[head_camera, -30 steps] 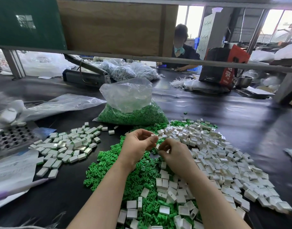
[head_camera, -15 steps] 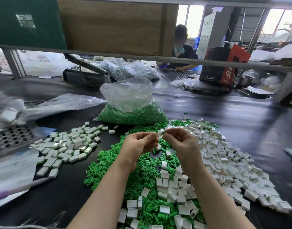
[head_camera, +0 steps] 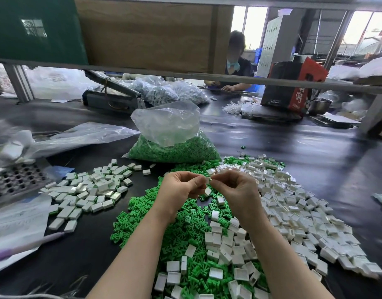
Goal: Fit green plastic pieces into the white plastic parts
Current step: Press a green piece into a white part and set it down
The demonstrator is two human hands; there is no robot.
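Both hands are raised together above the desk (head_camera: pixel 293 169), close over the middle of the loose piles. The left hand (head_camera: pixel 181 188) has its fingers curled in, its grip pinched narrow on a small white part (head_camera: pixel 207 180) held at the fingertips. The right hand (head_camera: pixel 235 188) meets it from the other side, its own grip closed tight at the thumb and forefinger against the same white part; whether a green piece sits between those fingertips is too small to tell. A second white part (head_camera: pixel 207 191) shows just under the left hand's curled fingers, though whether it is held or lies on the pile I cannot tell.

Directly below the hands spreads a heap of green pieces (head_camera: pixel 142 225), running toward the person. To the right and forward of it lies a broad scatter of open white parts (head_camera: pixel 298 212), some mixed in over the green. Off to the left, apart from both heaps, sits a smaller cluster of white blocks (head_camera: pixel 88 190) with green showing at their edges. Behind the hands stands a clear bag (head_camera: pixel 170 139) half full of green pieces.
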